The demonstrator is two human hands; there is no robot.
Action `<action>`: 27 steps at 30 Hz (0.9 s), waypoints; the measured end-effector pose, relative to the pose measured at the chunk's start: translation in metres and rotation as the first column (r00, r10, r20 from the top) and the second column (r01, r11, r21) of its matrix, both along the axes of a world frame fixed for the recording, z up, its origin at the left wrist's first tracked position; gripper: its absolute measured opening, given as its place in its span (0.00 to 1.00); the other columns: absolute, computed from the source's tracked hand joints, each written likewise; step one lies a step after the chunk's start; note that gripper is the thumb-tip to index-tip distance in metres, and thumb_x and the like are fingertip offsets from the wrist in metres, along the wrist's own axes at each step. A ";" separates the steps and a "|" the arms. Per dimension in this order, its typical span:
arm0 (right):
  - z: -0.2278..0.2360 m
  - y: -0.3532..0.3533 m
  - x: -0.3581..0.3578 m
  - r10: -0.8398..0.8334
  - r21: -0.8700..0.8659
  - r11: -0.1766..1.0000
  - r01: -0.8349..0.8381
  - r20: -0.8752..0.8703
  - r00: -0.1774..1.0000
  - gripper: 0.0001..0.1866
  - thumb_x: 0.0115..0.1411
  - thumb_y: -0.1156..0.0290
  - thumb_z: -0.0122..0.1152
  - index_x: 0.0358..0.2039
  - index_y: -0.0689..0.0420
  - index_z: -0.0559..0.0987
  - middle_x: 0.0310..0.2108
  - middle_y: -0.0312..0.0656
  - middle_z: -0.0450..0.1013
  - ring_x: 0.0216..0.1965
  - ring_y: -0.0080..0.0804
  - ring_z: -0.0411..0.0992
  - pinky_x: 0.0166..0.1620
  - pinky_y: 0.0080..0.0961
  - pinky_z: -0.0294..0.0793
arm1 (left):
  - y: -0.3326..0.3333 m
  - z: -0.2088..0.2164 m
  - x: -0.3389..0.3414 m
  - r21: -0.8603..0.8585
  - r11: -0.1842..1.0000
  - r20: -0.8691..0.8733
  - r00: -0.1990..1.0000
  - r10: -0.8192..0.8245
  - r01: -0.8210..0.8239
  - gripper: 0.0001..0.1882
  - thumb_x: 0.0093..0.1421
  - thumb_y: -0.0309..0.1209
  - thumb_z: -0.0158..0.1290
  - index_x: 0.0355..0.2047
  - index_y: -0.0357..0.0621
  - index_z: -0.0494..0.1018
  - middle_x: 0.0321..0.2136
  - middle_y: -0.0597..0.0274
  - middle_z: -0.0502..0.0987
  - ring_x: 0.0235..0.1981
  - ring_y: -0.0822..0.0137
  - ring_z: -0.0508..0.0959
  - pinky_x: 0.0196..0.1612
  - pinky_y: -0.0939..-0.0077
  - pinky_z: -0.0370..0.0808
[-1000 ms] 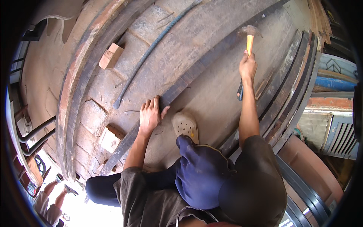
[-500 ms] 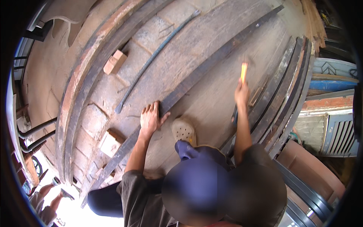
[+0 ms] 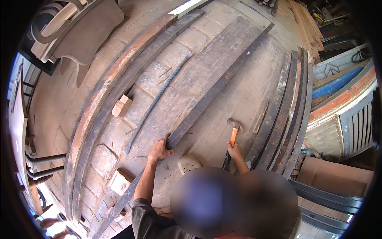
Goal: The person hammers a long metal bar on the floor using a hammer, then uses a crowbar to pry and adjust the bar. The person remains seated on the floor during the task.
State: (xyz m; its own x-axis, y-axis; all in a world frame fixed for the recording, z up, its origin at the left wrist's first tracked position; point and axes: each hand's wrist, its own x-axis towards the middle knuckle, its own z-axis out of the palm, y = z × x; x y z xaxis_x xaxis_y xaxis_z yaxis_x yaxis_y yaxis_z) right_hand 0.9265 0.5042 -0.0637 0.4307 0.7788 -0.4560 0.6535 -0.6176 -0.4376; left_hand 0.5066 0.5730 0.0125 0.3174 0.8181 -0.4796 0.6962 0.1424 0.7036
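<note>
My left hand [image 3: 160, 150] is closed around a long dark wooden bar [image 3: 207, 97], which runs from the lower left to the far right across a wide board [image 3: 191, 81]. A thin nail [image 3: 188, 133] sticks out from the bar's right side, just beyond this hand. To the right, my right hand [image 3: 235, 151] grips a claw hammer [image 3: 234, 136] by its orange handle. Its metal head points away from me, apart from the bar. My light clog [image 3: 188, 164], pierced with holes, rests between my hands.
A ribbed steel rod [image 3: 159, 99] and wooden blocks [image 3: 121, 106] lie left of the bar. Farther left run long beams [image 3: 115, 83]; several dark planks [image 3: 280, 127] line the right. A curved wooden piece [image 3: 85, 36] stands far left, and another person's legs [image 3: 55, 227] show lower left.
The view has shifted, so the scene sits lower. My right hand has drawn the hammer nearer and leftward. My left fingers, stretched over the bar before, are now curled around it.
</note>
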 end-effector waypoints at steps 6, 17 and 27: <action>0.047 -0.010 0.012 0.090 0.318 0.936 -0.148 0.191 0.977 0.23 0.62 0.58 0.61 0.50 0.63 0.73 0.45 0.54 0.72 0.36 0.44 0.76 0.43 0.35 0.75 | -0.002 -0.001 0.013 0.049 0.999 -0.011 1.000 -0.021 0.021 0.49 0.46 0.32 0.66 0.67 0.44 0.55 0.46 0.31 0.75 0.51 0.39 0.75 0.54 0.55 0.73; 0.162 0.103 -0.183 0.826 0.146 0.212 -0.966 0.502 0.257 0.49 0.44 0.50 0.75 0.63 0.56 0.64 0.63 0.48 0.59 0.66 0.47 0.54 0.67 0.54 0.51 | -0.103 0.011 -0.075 0.091 0.996 -0.017 1.000 0.013 -0.011 0.51 0.48 0.35 0.67 0.68 0.42 0.50 0.45 0.40 0.74 0.48 0.44 0.75 0.52 0.55 0.72; 0.157 0.132 -0.223 0.828 0.077 -0.421 -0.904 0.440 -0.348 0.39 0.29 0.59 0.81 0.42 0.61 0.72 0.38 0.47 0.70 0.42 0.47 0.69 0.43 0.41 0.69 | -0.190 0.079 -0.124 -0.052 0.998 -0.056 0.998 -0.024 0.022 0.52 0.45 0.34 0.68 0.68 0.47 0.51 0.44 0.37 0.73 0.47 0.39 0.76 0.50 0.49 0.74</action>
State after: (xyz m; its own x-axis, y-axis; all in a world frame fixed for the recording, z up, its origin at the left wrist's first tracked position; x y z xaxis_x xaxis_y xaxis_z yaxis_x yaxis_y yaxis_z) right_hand 0.7030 0.6367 0.0931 -0.9673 0.1980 -0.1587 0.2220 0.9633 -0.1511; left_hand 0.3825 0.3825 0.0913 0.3072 0.7848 -0.5383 0.7378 0.1608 0.6555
